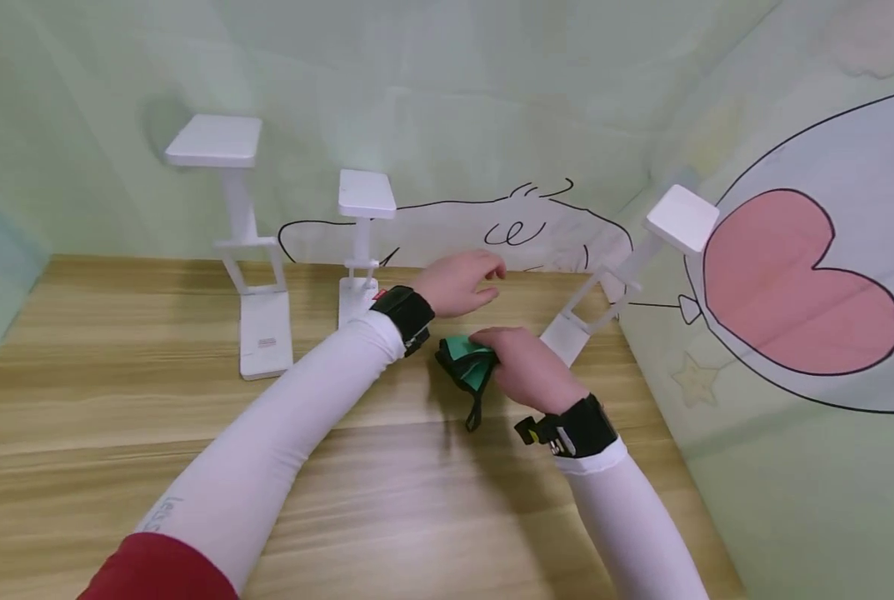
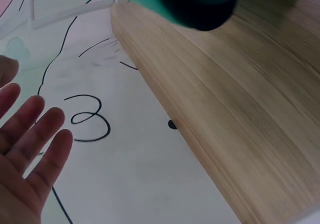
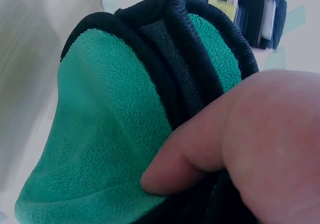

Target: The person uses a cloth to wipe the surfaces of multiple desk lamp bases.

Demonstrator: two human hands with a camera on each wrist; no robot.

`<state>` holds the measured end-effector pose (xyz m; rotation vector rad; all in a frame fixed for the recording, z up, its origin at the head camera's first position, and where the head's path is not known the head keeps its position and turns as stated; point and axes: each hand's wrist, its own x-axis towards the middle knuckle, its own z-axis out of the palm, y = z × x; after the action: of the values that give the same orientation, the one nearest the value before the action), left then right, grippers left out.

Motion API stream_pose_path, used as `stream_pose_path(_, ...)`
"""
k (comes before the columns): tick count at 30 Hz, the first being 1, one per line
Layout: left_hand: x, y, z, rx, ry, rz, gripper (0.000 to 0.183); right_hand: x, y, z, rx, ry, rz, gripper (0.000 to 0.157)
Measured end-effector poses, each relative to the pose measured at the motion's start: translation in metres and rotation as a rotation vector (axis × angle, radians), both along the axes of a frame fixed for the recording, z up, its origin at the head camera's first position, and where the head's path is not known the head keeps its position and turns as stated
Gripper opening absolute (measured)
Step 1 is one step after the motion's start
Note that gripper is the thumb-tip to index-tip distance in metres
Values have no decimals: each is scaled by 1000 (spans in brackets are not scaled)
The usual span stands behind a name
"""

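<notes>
Folded over on itself, a small green cloth (image 1: 460,346) with black edging hangs a hanging loop toward the front. My right hand (image 1: 525,367) pinches it; in the right wrist view the thumb presses on the plush green face of the cloth (image 3: 100,114). My left hand (image 1: 457,283) reaches out behind the cloth and holds nothing. Its fingers spread loosely in the left wrist view, where the cloth (image 2: 150,1) crosses the top edge, apart from that hand (image 2: 30,159).
Three white folding desk lamps stand along the back of the wooden table (image 1: 387,500): a left lamp (image 1: 214,142), a middle lamp (image 1: 367,196) beside my left wrist, and a right lamp (image 1: 682,218) just beyond my right hand. Printed fabric walls (image 1: 447,83) border the table.
</notes>
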<state>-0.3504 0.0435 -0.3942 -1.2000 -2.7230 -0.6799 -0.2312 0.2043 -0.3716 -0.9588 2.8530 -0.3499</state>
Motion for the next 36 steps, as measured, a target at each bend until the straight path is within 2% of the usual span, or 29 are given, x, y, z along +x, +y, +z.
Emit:
stream_pose_path(5,-11,25,2,-165,-37,3,36,0,2,-5,10,-7,0,55)
stream_pose_path(9,-15,53,-1,-218,-71,-6,37,9,9,-5,19,-29,-16,55)
stream_pose_path(11,-16,69,-3,-204,-99,-18,37,14,14,-3,19,-27,-20,55)
stream_pose_path(16,-13,101,-13,-97,-205,-58,42,28,26,0,16,-4,-8,55)
stream_pose_path(22,-8,118,-29,-38,-295,-66,46,38,31,0,19,-3,12,51)
stream_pose_path(27,-11,135,-39,-48,-308,-73,50,39,35,-2,21,-9,6,57)
stream_pose_path(30,-15,146,-35,-88,-293,-108,56,41,38,-2,23,-26,12,58)
stream_pose_path(36,-25,166,-9,-64,-307,-129,70,44,45,-3,10,-48,15,58)
